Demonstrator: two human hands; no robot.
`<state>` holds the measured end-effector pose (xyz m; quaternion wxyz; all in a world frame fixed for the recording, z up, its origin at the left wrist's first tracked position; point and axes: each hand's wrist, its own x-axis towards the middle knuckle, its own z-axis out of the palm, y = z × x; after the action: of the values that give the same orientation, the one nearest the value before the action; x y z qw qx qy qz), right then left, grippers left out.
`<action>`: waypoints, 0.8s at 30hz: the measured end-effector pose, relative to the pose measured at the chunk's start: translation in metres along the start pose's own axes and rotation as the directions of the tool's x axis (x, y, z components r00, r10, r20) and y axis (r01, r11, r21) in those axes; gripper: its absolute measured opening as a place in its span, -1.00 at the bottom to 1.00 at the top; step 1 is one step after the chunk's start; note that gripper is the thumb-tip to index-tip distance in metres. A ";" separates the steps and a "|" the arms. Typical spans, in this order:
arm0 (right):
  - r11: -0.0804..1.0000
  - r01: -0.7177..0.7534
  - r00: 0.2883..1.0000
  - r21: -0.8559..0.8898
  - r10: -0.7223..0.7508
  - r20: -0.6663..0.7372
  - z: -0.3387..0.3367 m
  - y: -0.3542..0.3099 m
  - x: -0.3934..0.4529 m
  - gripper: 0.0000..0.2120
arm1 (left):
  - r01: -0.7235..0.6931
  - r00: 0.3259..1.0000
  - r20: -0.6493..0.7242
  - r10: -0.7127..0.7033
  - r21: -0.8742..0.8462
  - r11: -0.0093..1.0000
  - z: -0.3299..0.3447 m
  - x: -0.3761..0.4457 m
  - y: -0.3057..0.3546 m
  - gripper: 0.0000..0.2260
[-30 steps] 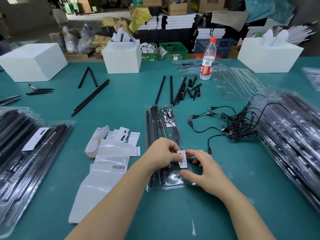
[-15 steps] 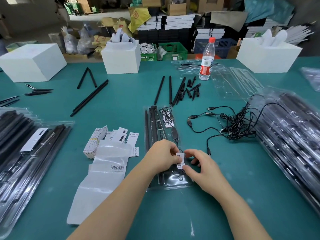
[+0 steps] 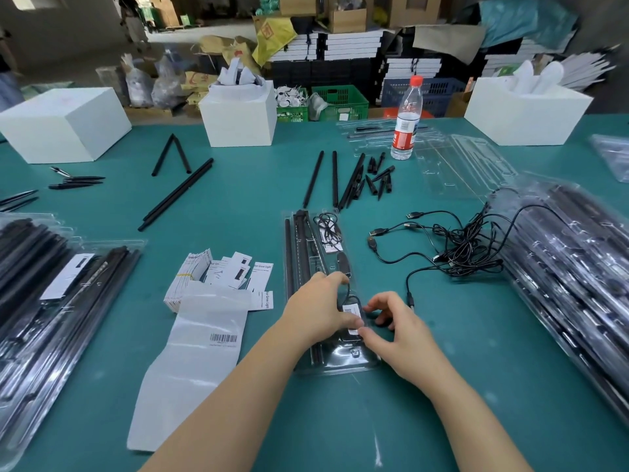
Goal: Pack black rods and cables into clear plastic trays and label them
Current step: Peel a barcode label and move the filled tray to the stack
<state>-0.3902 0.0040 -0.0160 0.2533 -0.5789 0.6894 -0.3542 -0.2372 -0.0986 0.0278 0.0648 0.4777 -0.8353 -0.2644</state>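
Head view: tray (image 3: 299, 233) (rods inside) runs lengthwise away; both hands pinch label (image 3: 352, 315).

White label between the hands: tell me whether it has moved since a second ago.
Yes. The white label has shifted slightly toward the far end of the clear tray, both hands pinching it.

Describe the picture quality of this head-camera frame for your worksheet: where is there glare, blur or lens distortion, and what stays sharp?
Head view: glare streaks the clear tray near the hands and the stacked trays at right; wide-angle distortion bows the table's far edge and smears the stacked trays at the frame's borders; the left hand, right hand and white label between them stay fairly sharp; lighting is soft, shadows faint.
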 end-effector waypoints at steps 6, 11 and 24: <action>1.000 -0.011 1.000 -0.006 0.011 0.002 0.000 0.001 -0.001 -0.70 | 0.104 0.993 -0.051 -0.102 0.051 0.993 -0.002 0.015 0.002 -0.57; 1.000 0.008 1.000 0.007 -0.008 0.005 -0.001 0.001 -0.001 -0.71 | 0.133 0.987 -0.091 -0.131 0.015 0.991 -0.002 0.021 0.004 -0.70; 0.992 0.106 0.994 -0.065 -0.107 -0.011 -0.003 -0.005 -0.001 -0.66 | -0.072 0.991 0.113 0.074 -0.024 0.997 0.002 -0.006 -0.014 -0.21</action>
<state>-0.3889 0.0053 -0.0102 0.2102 -0.6202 0.6705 -0.3488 -0.2243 -0.0982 0.0199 0.0315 0.4303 -0.8519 -0.2968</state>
